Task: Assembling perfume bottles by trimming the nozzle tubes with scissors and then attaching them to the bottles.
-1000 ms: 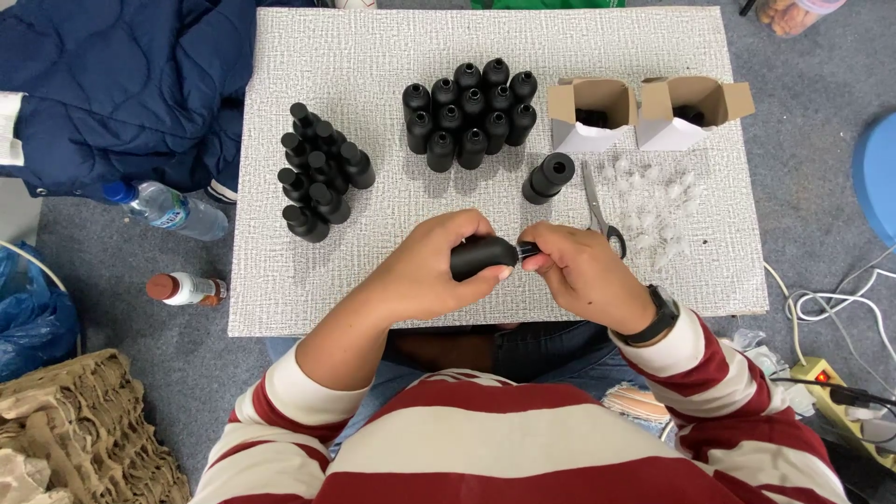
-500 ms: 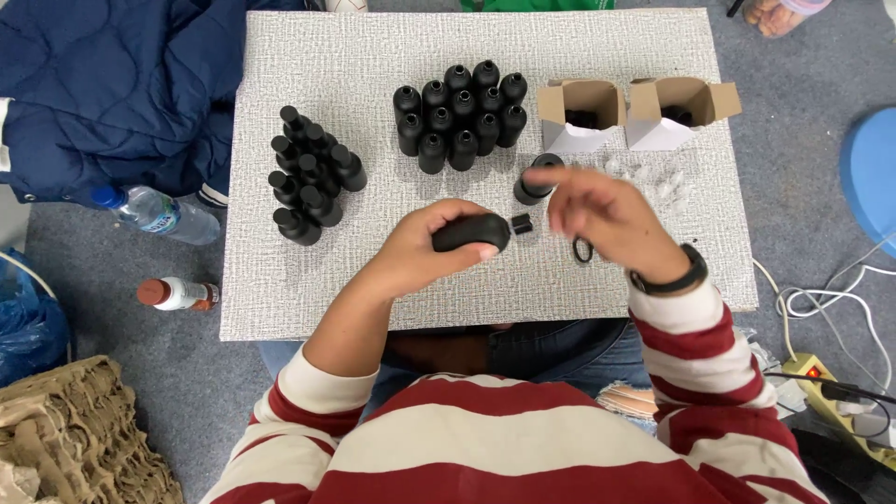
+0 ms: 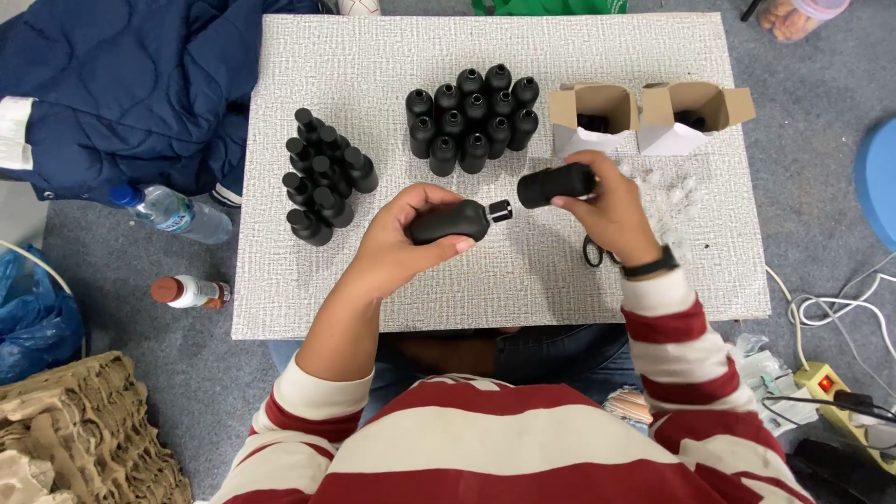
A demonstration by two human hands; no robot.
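On the tabletop (image 3: pixel 373 75), one bottle cluster (image 3: pixel 322 177) sits at nine o'clock, another cluster (image 3: pixel 471 117) at twelve, two open boxes (image 3: pixel 644 117) at two o'clock. Scissors (image 3: pixel 595 252) lie at four, behind the right hand (image 3: pixel 611 210).

Bare table (image 3: pixel 308 308) lies open near the person. Bottle clusters (image 3: pixel 471 117) and boxes (image 3: pixel 593 117) crowd the far side.
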